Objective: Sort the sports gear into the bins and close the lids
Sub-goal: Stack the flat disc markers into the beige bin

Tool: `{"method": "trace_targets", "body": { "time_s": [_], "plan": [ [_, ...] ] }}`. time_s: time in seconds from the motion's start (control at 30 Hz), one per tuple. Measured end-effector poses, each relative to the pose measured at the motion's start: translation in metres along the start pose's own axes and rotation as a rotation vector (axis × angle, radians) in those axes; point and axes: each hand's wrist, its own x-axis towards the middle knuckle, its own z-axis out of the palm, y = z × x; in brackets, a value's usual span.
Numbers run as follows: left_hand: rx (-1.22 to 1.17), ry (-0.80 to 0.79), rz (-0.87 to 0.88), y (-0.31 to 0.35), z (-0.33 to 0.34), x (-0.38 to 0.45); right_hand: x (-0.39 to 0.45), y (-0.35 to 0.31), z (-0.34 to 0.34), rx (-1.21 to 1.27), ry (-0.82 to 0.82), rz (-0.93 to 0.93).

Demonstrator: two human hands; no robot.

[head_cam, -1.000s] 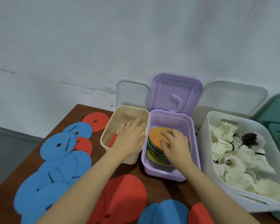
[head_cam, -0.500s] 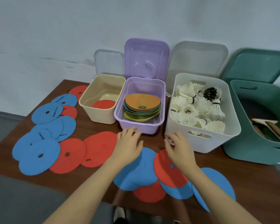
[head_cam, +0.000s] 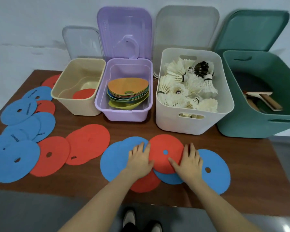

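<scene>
Head view: the sorting is being judged as only partly done. Four bins are standing in a row at the back of the worktop (head_cam: 251,158), and all four lids are being kept open, leaned against the wall. Only one red disc (head_cam: 84,94) is being held in the beige bin (head_cam: 77,104). A stack of coloured cones (head_cam: 128,91) is lying in the purple bin (head_cam: 124,114), white shuttlecocks (head_cam: 182,84) are filling the white bin (head_cam: 187,123), and what looks like paddles (head_cam: 268,101) are lying in the green bin (head_cam: 251,124). The flat discs are being left on the worktop, so most of the disc sorting and all lid closing are being counted as still to do.

On the left side, about six blue discs (head_cam: 18,111) and five red ones are being counted, although overlaps are making this uncertain. Near the front edge, five more are being seen: two red and three blue.

The left hand (head_cam: 139,158) is being laid flat, fingers straight, on a blue disc (head_cam: 114,163) and the edge of the top red disc (head_cam: 166,153). The right hand (head_cam: 189,163) is being pressed flat, fingers spread, on that red disc and a blue disc (head_cam: 213,171) beside it. Nothing is being gripped.
</scene>
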Motion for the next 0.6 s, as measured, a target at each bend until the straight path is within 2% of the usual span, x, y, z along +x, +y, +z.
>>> {"method": "trace_targets", "body": {
  "time_s": [0.17, 0.3, 0.43, 0.53, 0.6],
  "plan": [
    [0.028, 0.084, 0.011, 0.011, 0.014, 0.001, -0.006, 0.001, 0.004, 0.155, 0.029, 0.038],
    [-0.146, 0.125, 0.042, 0.016, 0.013, -0.007, -0.014, 0.003, 0.001, 0.26, 0.073, 0.021],
    [-0.5, 0.222, 0.123, 0.025, 0.013, -0.014, -0.022, 0.011, -0.003, 0.349, 0.158, -0.025],
    [-0.568, 0.294, 0.188, 0.037, 0.01, -0.013, -0.027, 0.024, -0.008, 0.518, 0.254, -0.037],
    [-0.582, 0.314, 0.207, 0.05, 0.008, -0.01, -0.027, 0.037, -0.012, 0.54, 0.324, -0.014]
  ]
}}
